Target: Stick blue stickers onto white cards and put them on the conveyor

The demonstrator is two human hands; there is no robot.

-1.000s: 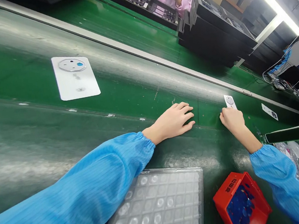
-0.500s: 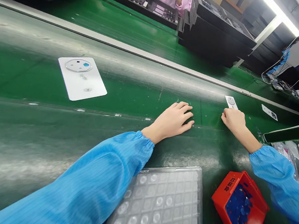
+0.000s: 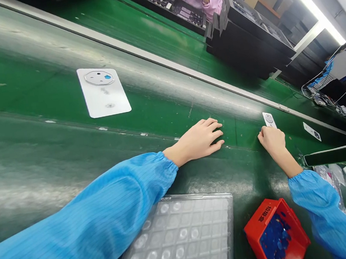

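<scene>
A green conveyor belt (image 3: 68, 150) fills the scene. Near the front lie a clear blister tray (image 3: 180, 238) and, to its right, a red bin (image 3: 276, 234) of blue pieces. A white plate (image 3: 104, 91) lies far left on the belt. The left hand (image 3: 201, 138) rests flat at the middle, fingers spread loosely, holding nothing. Well right of it, the right hand (image 3: 272, 140) is curled, fingers closed on a small white plate (image 3: 269, 119) lying on the belt.
</scene>
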